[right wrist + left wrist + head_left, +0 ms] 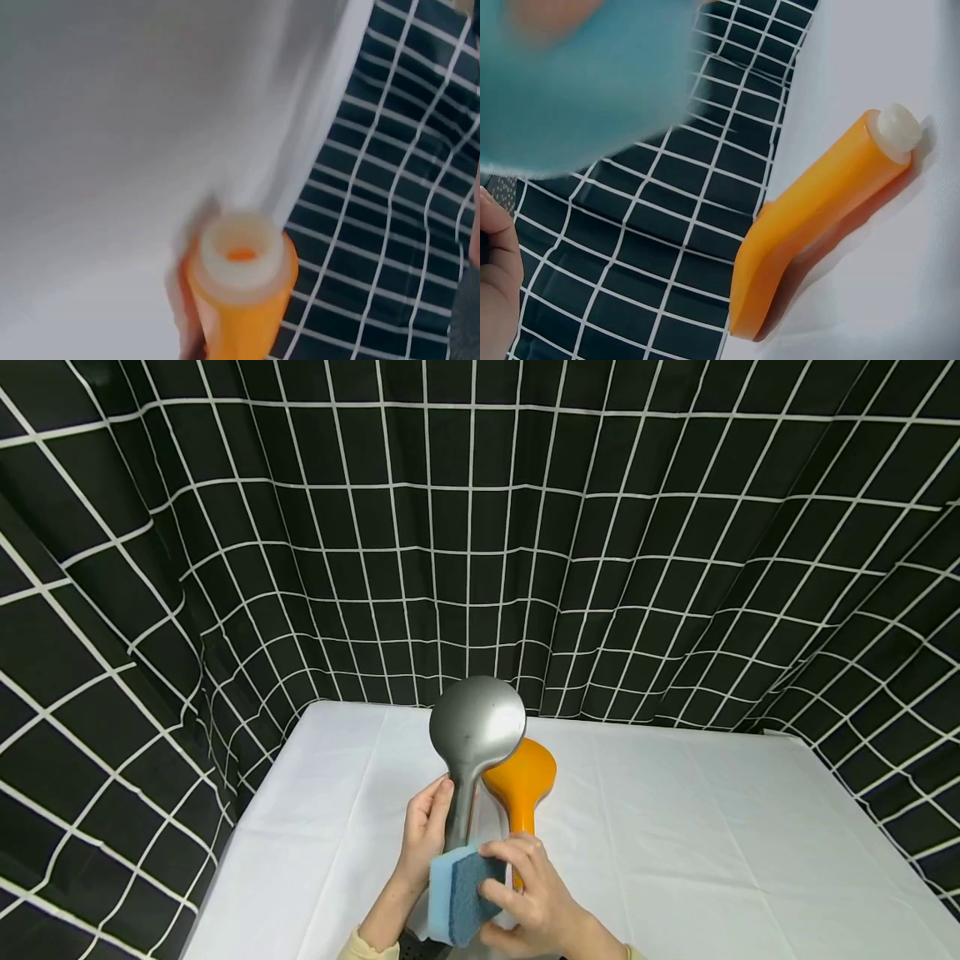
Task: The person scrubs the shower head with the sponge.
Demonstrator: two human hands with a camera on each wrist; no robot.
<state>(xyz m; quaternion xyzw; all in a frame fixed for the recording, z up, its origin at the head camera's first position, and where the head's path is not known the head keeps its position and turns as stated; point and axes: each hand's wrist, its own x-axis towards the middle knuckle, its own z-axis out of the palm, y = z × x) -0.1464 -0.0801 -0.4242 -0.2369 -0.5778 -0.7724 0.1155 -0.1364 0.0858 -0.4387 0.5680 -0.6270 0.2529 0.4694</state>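
Observation:
A large grey metal spoon (478, 718) stands tilted with its round bowl up and its handle down. My left hand (422, 839) grips the handle just below the bowl. Across the lower handle lies a two-layer sponge (467, 893), light blue with a darker scouring face, hiding the handle's end. Curled fingers of my right hand (532, 893) hold this sponge by its dark side. In the left wrist view the sponge (592, 97) looms blurred and close, with a fingertip on it. The right wrist view shows neither sponge nor spoon.
Behind the spoon and right hand, an orange bottle (522, 777) lies on the white-covered table (675, 827). Its pale neck (898, 129) shows in the left wrist view. A black curtain with a white grid (495, 527) hangs around the back and sides.

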